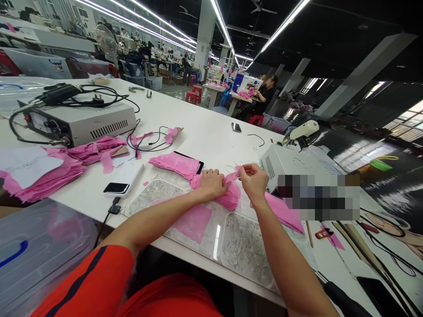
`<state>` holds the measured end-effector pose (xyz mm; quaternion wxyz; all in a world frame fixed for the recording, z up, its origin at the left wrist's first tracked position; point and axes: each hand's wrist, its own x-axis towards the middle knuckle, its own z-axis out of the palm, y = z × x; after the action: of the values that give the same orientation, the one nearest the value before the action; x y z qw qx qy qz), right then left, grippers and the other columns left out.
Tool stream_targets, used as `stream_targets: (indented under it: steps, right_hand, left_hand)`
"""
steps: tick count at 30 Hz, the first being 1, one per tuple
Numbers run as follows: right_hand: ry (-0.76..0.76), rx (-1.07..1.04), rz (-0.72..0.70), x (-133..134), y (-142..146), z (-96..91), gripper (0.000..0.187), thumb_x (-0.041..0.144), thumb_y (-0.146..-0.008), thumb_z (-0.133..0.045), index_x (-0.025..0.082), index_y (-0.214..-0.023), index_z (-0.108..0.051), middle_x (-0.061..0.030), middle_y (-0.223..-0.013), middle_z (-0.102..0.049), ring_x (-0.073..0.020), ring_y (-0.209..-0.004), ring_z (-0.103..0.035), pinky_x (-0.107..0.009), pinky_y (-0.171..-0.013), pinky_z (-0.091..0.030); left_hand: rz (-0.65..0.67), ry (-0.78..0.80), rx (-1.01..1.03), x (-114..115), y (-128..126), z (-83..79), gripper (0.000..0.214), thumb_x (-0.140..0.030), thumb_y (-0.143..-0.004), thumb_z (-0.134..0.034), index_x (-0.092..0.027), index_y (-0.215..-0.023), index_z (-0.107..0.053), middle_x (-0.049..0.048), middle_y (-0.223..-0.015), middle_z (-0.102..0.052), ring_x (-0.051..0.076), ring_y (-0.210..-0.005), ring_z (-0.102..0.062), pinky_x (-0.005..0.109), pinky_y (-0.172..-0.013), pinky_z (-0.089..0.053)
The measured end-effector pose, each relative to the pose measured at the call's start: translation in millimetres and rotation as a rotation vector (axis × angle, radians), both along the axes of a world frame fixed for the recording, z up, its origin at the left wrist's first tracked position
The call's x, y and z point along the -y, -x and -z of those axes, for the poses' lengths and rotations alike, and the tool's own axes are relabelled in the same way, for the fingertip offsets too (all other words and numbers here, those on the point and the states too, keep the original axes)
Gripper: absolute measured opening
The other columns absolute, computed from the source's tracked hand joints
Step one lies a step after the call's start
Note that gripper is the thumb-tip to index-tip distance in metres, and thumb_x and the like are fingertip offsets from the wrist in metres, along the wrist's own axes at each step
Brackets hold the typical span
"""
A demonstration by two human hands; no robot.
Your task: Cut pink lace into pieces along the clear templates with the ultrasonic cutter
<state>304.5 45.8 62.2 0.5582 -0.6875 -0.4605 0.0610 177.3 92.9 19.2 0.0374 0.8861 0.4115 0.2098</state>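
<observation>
My left hand (214,182) is closed on a bundle of pink fabric (231,196) that lies on the grey-patterned mat. A narrow pink fabric strip (231,176) stretches from the bundle to my right hand (253,178), whose thumb and fingertips pinch its end. Left of the bundle rests a stack of pink lace pieces (176,164), partly over a dark flat device. A single pink piece (194,222) lies flat on the mat (246,240) under my left forearm. Beside my right forearm is a folded pink fabric stack (280,211).
A grey control box (95,123) with coiled cables stands left, near layered pink fabric (49,176). A white device with a dark screen (117,188) is closer. Another box (280,167), cables and small tools (324,233) lie right. A co-worker (266,97) sits beyond the table.
</observation>
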Motion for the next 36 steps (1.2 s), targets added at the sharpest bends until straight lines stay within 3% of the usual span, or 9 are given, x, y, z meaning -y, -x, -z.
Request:
stream_targets:
  steps: [4, 8, 11, 14, 19, 23, 27, 33, 36]
  right_hand:
    - [-0.058, -0.094, 0.098, 33.8, -22.1, -5.6, 0.019, 0.036, -0.069, -0.059, 0.017, -0.074, -0.06, -0.0033, -0.064, -0.067, -0.0184, -0.06, -0.067, -0.03, -0.056, -0.055]
    - [-0.027, -0.197, 0.199, 94.3, -37.1, 13.0, 0.021, 0.037, -0.066, -0.062, 0.018, -0.072, -0.058, -0.002, -0.057, -0.064, -0.0189, -0.051, -0.065, -0.03, -0.05, -0.053]
    - [0.202, -0.141, 0.254, 146.6, -42.6, 40.2, 0.02, 0.04, -0.065, -0.06, 0.02, -0.067, -0.059, 0.0006, -0.047, -0.059, -0.0152, -0.04, -0.054, -0.028, -0.045, -0.045]
    - [0.405, 0.015, 0.253, 191.0, -42.6, 62.6, 0.025, 0.044, -0.066, -0.055, 0.021, -0.059, -0.055, -0.0001, -0.049, -0.059, -0.0147, -0.044, -0.053, -0.028, -0.05, -0.041]
    - [0.658, 0.174, 0.276, 232.3, -37.7, 71.2, 0.027, 0.045, -0.072, -0.05, 0.022, -0.056, -0.048, 0.0017, -0.048, -0.054, -0.0141, -0.049, -0.05, -0.027, -0.052, -0.034]
    - [0.786, 0.196, 0.311, 244.3, -36.0, 62.7, 0.023, 0.043, -0.075, -0.051, 0.023, -0.064, -0.052, 0.0011, -0.055, -0.06, -0.0156, -0.054, -0.055, -0.027, -0.054, -0.032]
    - [0.718, 0.224, 0.297, 240.6, -39.0, 54.8, 0.018, 0.042, -0.075, -0.053, 0.024, -0.074, -0.056, 0.002, -0.055, -0.059, -0.0166, -0.053, -0.056, -0.026, -0.053, -0.032]
    - [0.416, 0.187, 0.157, 198.1, -58.7, 51.2, 0.019, 0.04, -0.078, -0.051, 0.022, -0.075, -0.056, -0.0001, -0.065, -0.064, -0.0144, -0.056, -0.057, -0.027, -0.06, -0.042]
    - [0.334, 0.13, 0.179, 173.4, -74.6, 53.3, 0.021, 0.041, -0.076, -0.05, 0.021, -0.076, -0.057, -0.0021, -0.069, -0.066, -0.0154, -0.058, -0.059, -0.029, -0.062, -0.044]
  left_hand:
    - [0.086, -0.073, -0.022, 2.5, 0.0, 0.2, 0.016, -0.024, -0.084, -0.055, -0.014, -0.086, -0.068, 0.0136, -0.095, -0.064, 0.028, -0.093, -0.056, 0.045, -0.082, -0.04]
    - [0.309, -0.18, -0.048, 24.2, 8.7, -1.4, 0.014, -0.021, -0.085, -0.053, -0.015, -0.086, -0.065, 0.0122, -0.1, -0.063, 0.026, -0.096, -0.053, 0.047, -0.091, -0.038]
    - [0.561, -0.241, -0.086, 50.0, 22.7, 5.9, 0.011, -0.018, -0.085, -0.053, -0.017, -0.083, -0.063, 0.0079, -0.095, -0.063, 0.022, -0.093, -0.053, 0.045, -0.1, -0.034]
    - [0.769, -0.271, -0.116, 70.8, 38.1, 17.3, 0.014, -0.012, -0.086, -0.05, -0.018, -0.082, -0.061, 0.0042, -0.084, -0.062, 0.018, -0.084, -0.054, 0.043, -0.105, -0.031]
    - [0.938, -0.302, -0.156, 79.7, 51.1, 25.1, 0.018, -0.009, -0.089, -0.045, -0.017, -0.092, -0.061, 0.0053, -0.089, -0.062, 0.019, -0.089, -0.056, 0.046, -0.109, -0.028]
    - [0.947, -0.157, -0.182, 76.0, 52.4, 18.8, 0.018, -0.01, -0.086, -0.05, -0.018, -0.096, -0.063, 0.006, -0.098, -0.065, 0.019, -0.096, -0.058, 0.045, -0.11, -0.029]
    - [0.879, 0.016, -0.138, 70.7, 40.5, 5.9, 0.019, -0.011, -0.087, -0.05, -0.017, -0.097, -0.066, 0.0065, -0.103, -0.066, 0.019, -0.097, -0.06, 0.042, -0.103, -0.036]
    - [0.682, 0.167, -0.111, 45.8, -28.7, -15.8, 0.018, -0.014, -0.09, -0.052, -0.016, -0.094, -0.07, 0.0073, -0.096, -0.066, 0.019, -0.088, -0.063, 0.031, -0.081, -0.048]
    - [0.62, 0.203, -0.116, 29.2, -71.4, -22.0, 0.016, -0.018, -0.092, -0.053, -0.015, -0.095, -0.068, 0.0072, -0.1, -0.065, 0.018, -0.091, -0.062, 0.031, -0.082, -0.05]
